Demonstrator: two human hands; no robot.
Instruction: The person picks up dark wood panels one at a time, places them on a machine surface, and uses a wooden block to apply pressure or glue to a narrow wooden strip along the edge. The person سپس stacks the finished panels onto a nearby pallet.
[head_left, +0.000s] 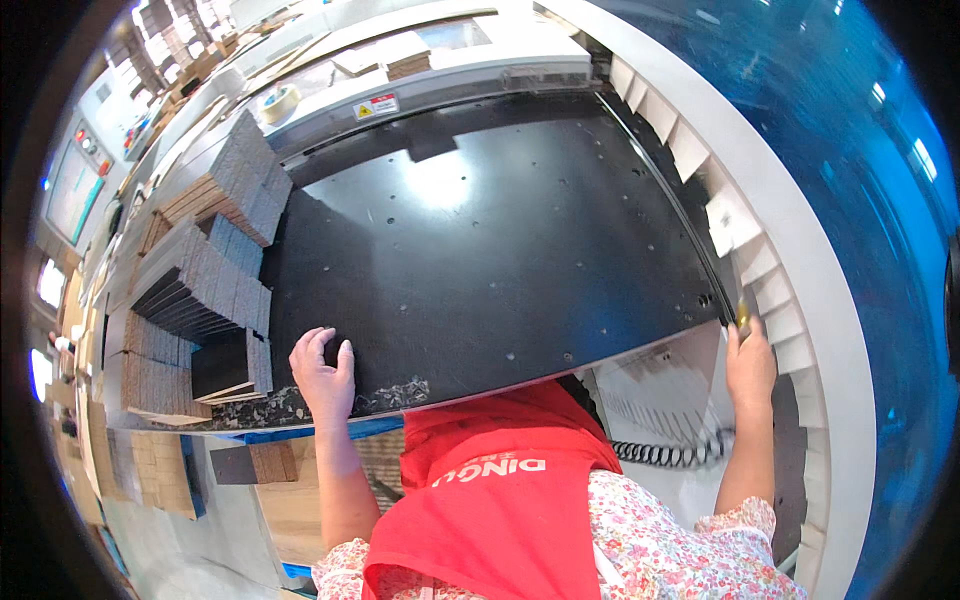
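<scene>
A large black board [480,250] lies flat on a machine tabletop and fills the middle of the view. It is dark and matte, dotted with small holes, and a bright patch of light reflects off its far half.

The person's left hand [323,375] rests on the near left corner of the board, fingers curled over its edge, palm down. The grip looks loosely closed on the board's edge, though whether it truly clasps it cannot be told. Small dark scraps [390,397] lie along the near edge just right of this hand.

The right hand [750,362] reaches up to the near right corner of the board, fingertips touching a small yellowish piece [742,312] at the edge. Whether that grip is clenched or released cannot be told from here.

Along the right side of the board runs a curved white frame [790,200] with a row of white fins [730,220]. A black coiled cable [665,455] hangs below the near right corner.

To the left of the board stand stacks of cut cardboard pieces [215,260], grey on their faces and brown on their edges, some fanned out. At the far left a roll of tape [279,101] sits on the white machine top, and a control screen [72,190] is further left.

The person wears a red apron [500,490] over a flowered top [680,550].
</scene>
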